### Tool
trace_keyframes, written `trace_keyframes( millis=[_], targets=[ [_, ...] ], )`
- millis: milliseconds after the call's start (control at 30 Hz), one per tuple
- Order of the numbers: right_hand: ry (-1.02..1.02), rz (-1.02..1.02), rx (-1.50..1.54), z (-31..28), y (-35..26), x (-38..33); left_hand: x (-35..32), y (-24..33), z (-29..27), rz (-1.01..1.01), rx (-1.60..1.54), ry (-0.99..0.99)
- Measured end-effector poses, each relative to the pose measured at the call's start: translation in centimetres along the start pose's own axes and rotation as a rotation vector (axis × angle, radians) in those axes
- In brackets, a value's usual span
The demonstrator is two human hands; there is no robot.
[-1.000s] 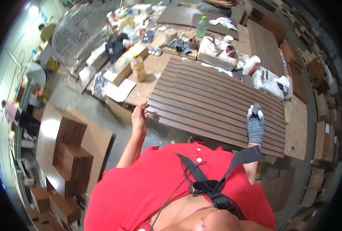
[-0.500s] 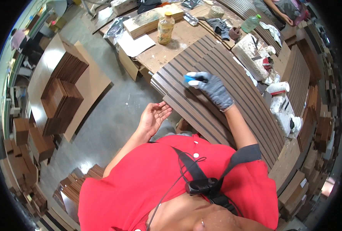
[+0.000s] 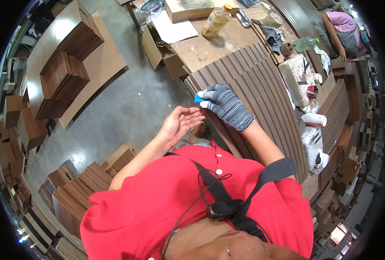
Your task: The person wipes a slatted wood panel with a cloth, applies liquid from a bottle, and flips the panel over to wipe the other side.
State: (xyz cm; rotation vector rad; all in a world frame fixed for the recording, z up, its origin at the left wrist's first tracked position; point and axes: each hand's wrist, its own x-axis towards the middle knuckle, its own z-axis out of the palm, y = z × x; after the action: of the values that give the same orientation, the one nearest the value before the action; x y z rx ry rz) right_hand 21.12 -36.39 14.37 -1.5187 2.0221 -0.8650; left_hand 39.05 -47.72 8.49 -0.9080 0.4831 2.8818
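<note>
My right hand point(image 3: 227, 106), in a grey knit glove with pale fingertips, pinches a small blue block point(image 3: 198, 98) at the near left corner of the striped boards. My bare left hand point(image 3: 181, 125) is open, palm turned up and fingers stretched out. Its fingertips lie close to the board edge, just below the blue block; whether they touch the wood I cannot tell. The brown boards with dark lengthwise stripes point(image 3: 266, 99) lie stacked on the worktable, running from its left end toward my right side.
On the worktable point(image 3: 196, 54) stand a bottle with a yellow cap point(image 3: 216, 21), a white paper sheet point(image 3: 174, 27) and a green bottle point(image 3: 306, 44). Brown panels point(image 3: 64, 80) are stacked on cardboard at left, others point(image 3: 82, 190) behind me. A person in pink point(image 3: 341, 24) bends at far right.
The blue block in my right hand has moved from over the boards to their near left corner, closer to my left hand. The whole view has shifted somewhat.
</note>
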Motion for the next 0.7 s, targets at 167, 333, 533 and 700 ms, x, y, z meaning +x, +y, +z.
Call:
trace_keyframes(
  millis=[167,333,533,700],
  targets=[
    [0.053,0.059,-0.022,-1.1,0.9,-0.1,-0.2,0.9,0.0,-0.012,0.074,-0.03],
    [0.087,-0.031,-0.008,-0.4,-0.6,-0.1,-0.2,1.4,0.2,-0.038,0.108,-0.003],
    [0.16,0.021,-0.022,-0.4,0.9,-0.6,0.0,1.8,0.0,-0.069,0.183,-0.009],
    [0.154,0.079,-0.062,-1.8,1.0,-0.6,0.3,2.4,-0.5,-0.064,0.506,-0.078]
  ],
)
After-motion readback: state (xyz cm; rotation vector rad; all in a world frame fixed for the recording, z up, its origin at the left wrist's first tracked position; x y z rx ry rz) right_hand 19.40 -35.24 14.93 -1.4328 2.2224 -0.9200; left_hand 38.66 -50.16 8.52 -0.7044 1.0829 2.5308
